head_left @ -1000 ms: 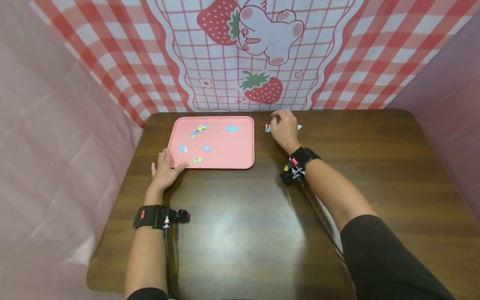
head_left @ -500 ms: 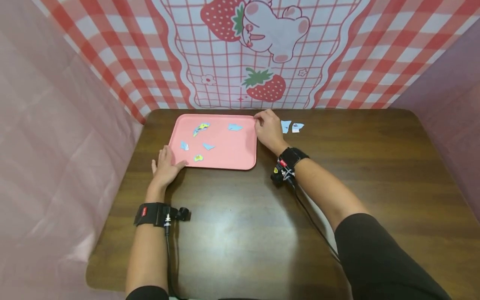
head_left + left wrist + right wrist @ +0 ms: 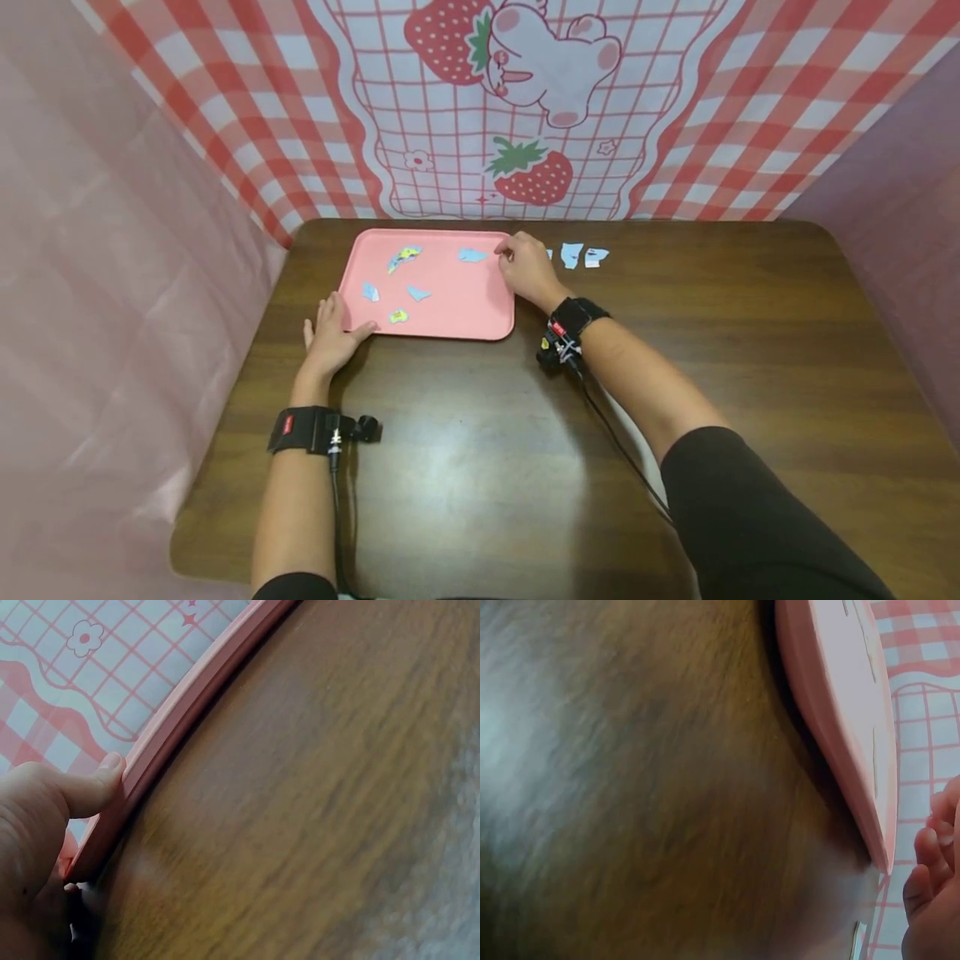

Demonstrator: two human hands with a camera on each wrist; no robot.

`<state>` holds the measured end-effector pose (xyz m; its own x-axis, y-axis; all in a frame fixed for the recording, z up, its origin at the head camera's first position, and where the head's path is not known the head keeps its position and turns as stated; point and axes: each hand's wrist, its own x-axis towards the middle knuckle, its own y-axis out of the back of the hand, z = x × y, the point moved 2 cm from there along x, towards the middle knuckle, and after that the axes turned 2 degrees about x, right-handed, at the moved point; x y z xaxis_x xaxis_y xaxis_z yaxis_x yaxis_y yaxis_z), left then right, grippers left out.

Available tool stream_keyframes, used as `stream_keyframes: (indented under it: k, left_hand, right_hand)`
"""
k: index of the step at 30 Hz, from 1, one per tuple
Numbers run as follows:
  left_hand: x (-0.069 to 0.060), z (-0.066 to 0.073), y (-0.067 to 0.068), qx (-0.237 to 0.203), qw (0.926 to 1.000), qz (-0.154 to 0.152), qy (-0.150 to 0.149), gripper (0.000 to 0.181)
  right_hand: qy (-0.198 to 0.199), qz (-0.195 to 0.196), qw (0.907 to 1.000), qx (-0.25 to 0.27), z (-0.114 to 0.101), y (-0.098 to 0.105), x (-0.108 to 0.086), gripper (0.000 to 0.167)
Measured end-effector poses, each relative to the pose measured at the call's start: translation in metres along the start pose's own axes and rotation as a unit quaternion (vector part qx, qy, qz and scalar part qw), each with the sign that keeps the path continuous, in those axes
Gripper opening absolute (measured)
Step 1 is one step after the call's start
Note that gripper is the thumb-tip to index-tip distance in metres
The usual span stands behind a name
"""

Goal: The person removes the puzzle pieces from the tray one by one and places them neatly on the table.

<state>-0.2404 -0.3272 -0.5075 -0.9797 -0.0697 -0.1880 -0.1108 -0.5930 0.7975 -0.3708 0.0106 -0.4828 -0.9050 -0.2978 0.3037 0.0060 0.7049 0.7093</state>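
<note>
In the head view a pink tray (image 3: 450,312) lies near the table's back edge, bearing several flat, irregular printed pieces. One is a yellow and blue curved piece (image 3: 405,257); a light blue piece (image 3: 472,255) lies near the right end. My left hand (image 3: 327,340) rests at the tray's front left corner, thumb on the front rim and fingers along the left side. My right hand (image 3: 528,268) hovers at the tray's right rim, fingers loosely bent, fingertips just right of the light blue piece. No piece shows between those fingers in the right wrist view.
Right of my right hand a blue piece (image 3: 572,255) and a blue-and-white piece (image 3: 596,257) lie on the brown table (image 3: 465,467). Another piece is mostly hidden by the hand. A checked cloth (image 3: 262,117) hangs behind the table. Cables trail from both wrist cameras.
My right hand has moved left from over the loose pieces to the tray's right rim, uncovering pieces beside it. My left hand keeps its place at the tray corner.
</note>
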Motion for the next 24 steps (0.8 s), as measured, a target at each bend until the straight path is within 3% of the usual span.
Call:
stream_keyframes:
  k: [6,12,24]
  left_hand:
    - [0.001,0.000,0.000,-0.001,1.0000,-0.001,-0.002,0.100]
    - [0.000,0.000,0.000,-0.009,0.9999,0.002,-0.006,0.100]
    - [0.000,0.001,0.000,-0.009,0.9999,0.002,-0.005,0.100]
  right_hand:
    - [0.006,-0.032,0.9995,-0.007,-0.003,-0.008,0.005,0.020]
    - [0.014,-0.038,0.9991,-0.015,-0.003,-0.013,0.007,0.020]
    - [-0.019,-0.082,0.9958,-0.036,-0.004,-0.022,0.016,0.021]
